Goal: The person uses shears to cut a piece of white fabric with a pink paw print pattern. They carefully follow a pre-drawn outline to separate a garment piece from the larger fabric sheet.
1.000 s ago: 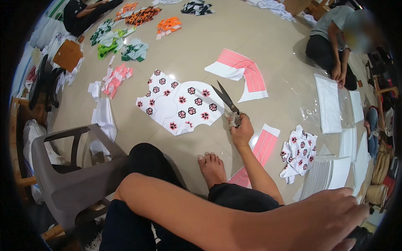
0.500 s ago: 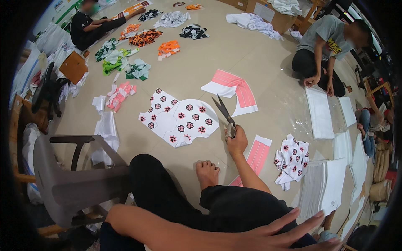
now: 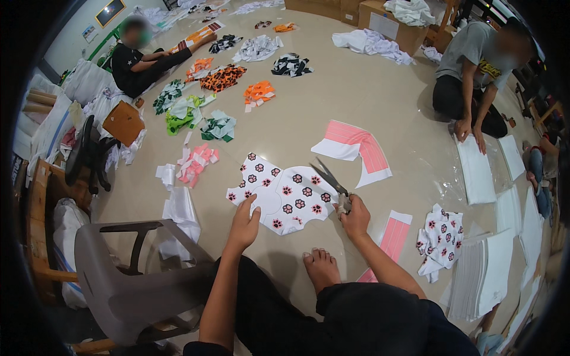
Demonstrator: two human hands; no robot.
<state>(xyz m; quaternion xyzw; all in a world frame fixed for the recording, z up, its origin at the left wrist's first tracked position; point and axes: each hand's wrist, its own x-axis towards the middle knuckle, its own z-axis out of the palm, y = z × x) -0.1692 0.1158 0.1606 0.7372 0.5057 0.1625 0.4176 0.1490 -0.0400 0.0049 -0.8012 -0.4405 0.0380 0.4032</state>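
Paw-print fabric in relation to the two hands, viewed from above. The paw-print fabric piece (image 3: 306, 202) is laid flat on the tiled floor (image 3: 380, 83), directly ahead of the seated person and beyond the bare foot (image 3: 322, 270). Its long axis is directed roughly from left to right across the person's front, with the right end slightly nearer the body, so that one end is presented to each hand. By the left hand (image 3: 242, 225), nothing is grasped; its fingers are extended, and the tips are seen over the lower left margin, beside the plain white patch (image 3: 267, 202). Whether the cloth is pressed there cannot be told. By the right hand (image 3: 355, 218), placed just beyond the right end, the scissors (image 3: 330, 178) are gripped at the handles; the blades are slightly parted, directed away from the body and toward the left, and seen across the upper right margin. In this view the left hand is the nearer, the right being set off by the tool. A curved pink-and-white piece (image 3: 360, 144) is situated farther out, and a pink strip (image 3: 395, 234) to the right of the right forearm.
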